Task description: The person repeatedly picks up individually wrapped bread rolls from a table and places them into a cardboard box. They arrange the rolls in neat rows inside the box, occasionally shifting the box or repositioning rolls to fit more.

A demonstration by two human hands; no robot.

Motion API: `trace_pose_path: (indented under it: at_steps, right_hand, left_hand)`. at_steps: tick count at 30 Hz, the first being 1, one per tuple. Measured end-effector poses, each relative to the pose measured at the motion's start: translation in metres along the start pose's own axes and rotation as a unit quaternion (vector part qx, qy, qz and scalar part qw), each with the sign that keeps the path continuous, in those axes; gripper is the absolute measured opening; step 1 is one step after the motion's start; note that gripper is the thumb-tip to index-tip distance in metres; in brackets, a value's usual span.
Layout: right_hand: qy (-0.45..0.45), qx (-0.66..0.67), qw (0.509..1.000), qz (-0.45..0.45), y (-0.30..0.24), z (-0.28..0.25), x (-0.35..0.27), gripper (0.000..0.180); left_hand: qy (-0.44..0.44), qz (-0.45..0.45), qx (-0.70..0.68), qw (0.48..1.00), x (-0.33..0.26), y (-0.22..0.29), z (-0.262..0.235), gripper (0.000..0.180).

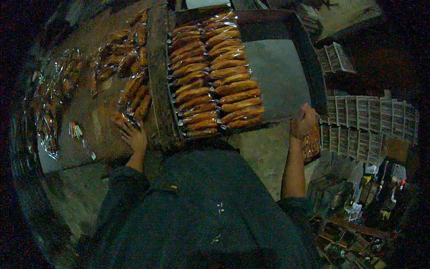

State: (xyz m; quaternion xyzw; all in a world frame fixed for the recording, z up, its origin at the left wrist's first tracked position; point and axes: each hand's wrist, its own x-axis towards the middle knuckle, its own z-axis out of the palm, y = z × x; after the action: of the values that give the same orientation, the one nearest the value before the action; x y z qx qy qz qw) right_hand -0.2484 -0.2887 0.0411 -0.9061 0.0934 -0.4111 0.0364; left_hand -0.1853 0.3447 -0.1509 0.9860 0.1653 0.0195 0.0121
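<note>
The tray (277, 71) lies in front of the person, its long axis running from 12 to 6 o'clock, the near end toward the body. On its left half sit two columns of wrapped buns (215, 76); each bun lies crosswise, its long axis from about 9 to 3 o'clock, slightly tilted up to the right. The right half of the tray is bare grey.

The right hand (303, 121) is at the tray's near right corner, at 4 o'clock from the buns, its grip clamped on the tray's edge. Just beneath that hand hangs a packet (311, 145) of orange goods; whether the hand also holds it I cannot tell.

The left hand (133, 134) rests flat on the worktop (80, 112), at 8 o'clock from the tray, fingers spread apart and touching the nearest of the loose buns (134, 85) lying there. More loose wrapped buns run up the worktop toward 11 o'clock. A dark wooden beam (159, 76) stands between the worktop and the tray. Small coloured sticks (75, 130) lie at 9 o'clock of the left hand.

Racks of white packets (367, 121) stand at 3 o'clock, well apart from the tray.
</note>
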Motion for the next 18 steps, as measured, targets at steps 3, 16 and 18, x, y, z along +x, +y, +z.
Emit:
trace_pose_path:
  at_steps: [3, 16, 18]
  right_hand:
    - [-0.009, 0.038, 0.999, 0.026, 0.002, 0.000, 0.001, 0.049]
    - [-0.186, 0.172, 0.916, 0.312, -0.007, -0.018, 0.019, 0.067]
    - [-0.184, 0.086, 0.959, 0.195, -0.017, -0.021, 0.026, 0.062]
  left_hand:
    - [0.052, -0.034, 0.014, 0.998, 0.003, 0.008, 0.010, 0.087]
    - [0.136, -0.037, -0.006, 0.990, -0.008, 0.028, -0.027, 0.075]
    - [0.143, -0.032, -0.010, 0.989, -0.007, 0.027, -0.026, 0.074]
